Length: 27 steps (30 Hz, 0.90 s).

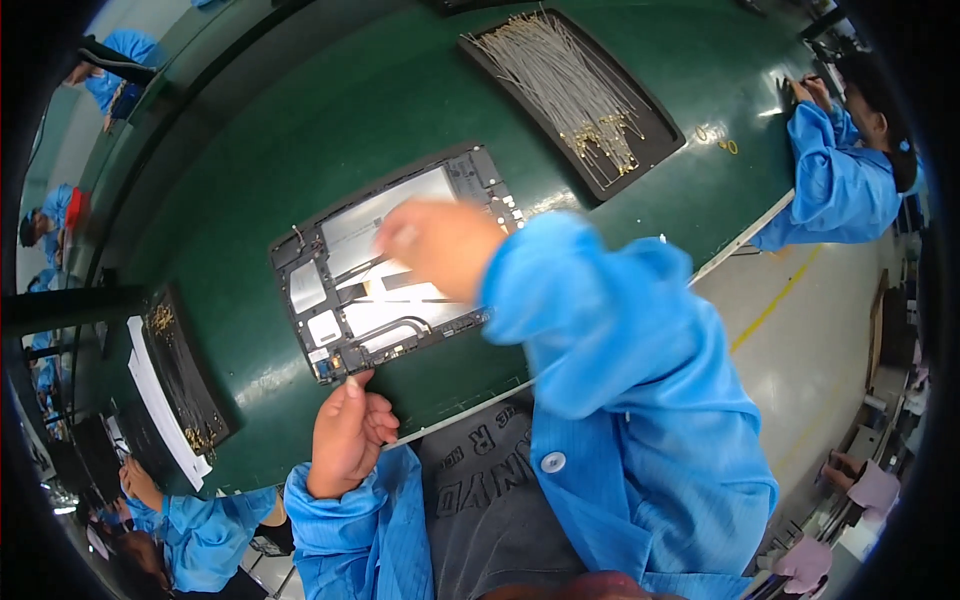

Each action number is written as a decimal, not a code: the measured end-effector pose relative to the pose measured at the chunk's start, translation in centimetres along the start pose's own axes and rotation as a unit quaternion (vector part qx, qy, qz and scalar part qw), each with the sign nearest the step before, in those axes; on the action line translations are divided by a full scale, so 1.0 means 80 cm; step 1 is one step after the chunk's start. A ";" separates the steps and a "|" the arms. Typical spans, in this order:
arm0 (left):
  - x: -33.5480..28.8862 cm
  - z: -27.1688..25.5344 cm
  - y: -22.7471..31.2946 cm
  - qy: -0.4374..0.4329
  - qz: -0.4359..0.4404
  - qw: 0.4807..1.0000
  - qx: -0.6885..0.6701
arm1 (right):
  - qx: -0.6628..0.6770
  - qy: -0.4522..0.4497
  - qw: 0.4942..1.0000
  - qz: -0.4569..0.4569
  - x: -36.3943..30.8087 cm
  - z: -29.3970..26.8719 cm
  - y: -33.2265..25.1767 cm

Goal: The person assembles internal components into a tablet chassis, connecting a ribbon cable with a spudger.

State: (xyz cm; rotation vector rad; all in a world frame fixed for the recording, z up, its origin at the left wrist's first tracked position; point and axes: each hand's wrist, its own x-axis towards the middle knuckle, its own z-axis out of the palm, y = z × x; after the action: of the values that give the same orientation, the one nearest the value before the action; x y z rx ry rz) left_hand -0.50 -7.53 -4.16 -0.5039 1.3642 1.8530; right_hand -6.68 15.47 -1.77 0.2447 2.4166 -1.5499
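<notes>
Green and glossy, the worktop (240, 240) runs beneath both hands, with co-workers in blue at its left and right ends. An opened flat device (390, 310), black-framed with silver plates and dark cables inside, lies directly below the fingers of the right hand (440, 245), just above those of the left hand (350, 430). The right fingers are blurred over the silver plates; how far apart they are, whether they touch the device and whether they hold anything, I cannot tell. The left thumb and forefinger are drawn close together at the device's near left corner, the other fingers curled; whether they pinch the edge or merely rest against it is unclear.

Beyond the right fingers, up and to the right, a black tray (650, 130) bears grey cables (560, 85) with gold-coloured ends; a second dark tray (190, 375) of similar cables sits left of the left fingers.

Handwork inside the open device seems to be the step in hand, perhaps around its cables. Such a move would call for a steady left corner and a light, exact right-hand touch.
</notes>
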 end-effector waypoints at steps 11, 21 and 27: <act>0.009 0.003 0.015 -0.026 -0.044 0.998 -0.042 | -0.282 0.362 0.887 0.046 0.003 -0.158 0.059; 0.003 0.008 0.003 0.003 -0.056 0.997 -0.053 | -0.472 0.299 0.823 0.102 0.090 -0.108 0.059; -0.001 0.031 0.000 0.035 -0.005 0.994 0.104 | -0.377 0.387 0.829 -0.142 0.041 -0.104 0.024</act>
State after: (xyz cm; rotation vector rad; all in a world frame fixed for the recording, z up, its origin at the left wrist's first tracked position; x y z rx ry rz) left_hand -0.11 -5.26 -3.22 -0.4710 1.5772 1.6750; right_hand -10.31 23.82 -1.17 0.4139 3.6140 -0.4348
